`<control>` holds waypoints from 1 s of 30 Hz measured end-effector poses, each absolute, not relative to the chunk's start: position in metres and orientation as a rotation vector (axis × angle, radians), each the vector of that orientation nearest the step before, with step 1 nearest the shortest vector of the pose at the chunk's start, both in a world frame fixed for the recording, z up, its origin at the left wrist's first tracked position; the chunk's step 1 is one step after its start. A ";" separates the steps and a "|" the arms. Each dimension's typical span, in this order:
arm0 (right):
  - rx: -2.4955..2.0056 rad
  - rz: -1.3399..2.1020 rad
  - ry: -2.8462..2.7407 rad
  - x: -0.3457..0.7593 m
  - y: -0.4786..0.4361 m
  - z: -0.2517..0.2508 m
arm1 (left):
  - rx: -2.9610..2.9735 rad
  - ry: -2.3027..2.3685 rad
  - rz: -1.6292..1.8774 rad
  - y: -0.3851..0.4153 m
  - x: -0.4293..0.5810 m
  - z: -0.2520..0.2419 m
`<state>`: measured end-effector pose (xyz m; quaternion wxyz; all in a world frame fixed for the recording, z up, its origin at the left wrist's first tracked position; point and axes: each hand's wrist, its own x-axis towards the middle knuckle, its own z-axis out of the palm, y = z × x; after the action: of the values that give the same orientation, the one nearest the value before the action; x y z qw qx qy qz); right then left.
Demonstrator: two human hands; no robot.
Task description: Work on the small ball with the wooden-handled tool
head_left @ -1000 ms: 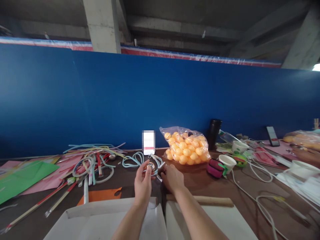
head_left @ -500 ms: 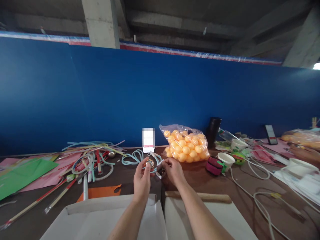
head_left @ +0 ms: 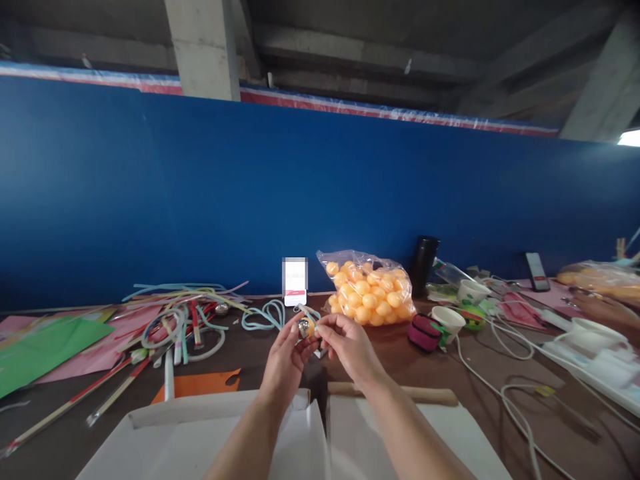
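Observation:
Near the middle of the table, my left hand (head_left: 283, 357) is closed round a small shiny silver and orange round piece (head_left: 305, 327). My right hand (head_left: 353, 347) has come up against it. Its thumb and forefinger are pinched at the right side of the piece, on something small and pale that I cannot make out. Partly hidden behind my fingers is a small box with a white edge (head_left: 320, 353). A loop of light blue tubing (head_left: 265, 316) lies just beyond my left hand.
A clear bag of orange balls (head_left: 370, 293) stands beyond my right hand, near a lit phone (head_left: 295, 283). Pipe cleaners, tubes and coloured paper (head_left: 50, 353) spread leftward. To the right are a maroon pouch (head_left: 424, 333), a paper cup (head_left: 447, 320) and white cables (head_left: 515, 407).
My right hand has moved left from the small box to the round piece. My left hand has turned the piece and shifted it slightly right, so the hands now meet.

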<state>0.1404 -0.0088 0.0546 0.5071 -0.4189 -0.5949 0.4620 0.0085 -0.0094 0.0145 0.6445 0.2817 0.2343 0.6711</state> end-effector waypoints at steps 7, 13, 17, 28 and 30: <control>-0.886 1.383 -1.285 0.139 -0.014 0.047 | 0.616 0.526 1.529 -0.010 0.008 0.013; -0.672 1.577 -0.973 0.140 -0.015 0.024 | 0.642 0.575 1.520 -0.012 0.012 0.016; -0.632 1.627 -0.916 0.140 -0.012 0.020 | 0.713 0.595 1.485 -0.013 0.014 0.016; -0.618 1.655 -0.871 0.143 -0.008 0.013 | 0.789 0.653 1.462 -0.012 0.016 0.013; -0.616 1.654 -0.874 0.142 -0.008 0.014 | 0.799 0.656 1.455 -0.012 0.016 0.014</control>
<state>0.1424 -0.0079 0.0136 0.5532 -0.2607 -0.3697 0.6995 0.0165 -0.0122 0.0137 0.6275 0.3485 0.2862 0.6347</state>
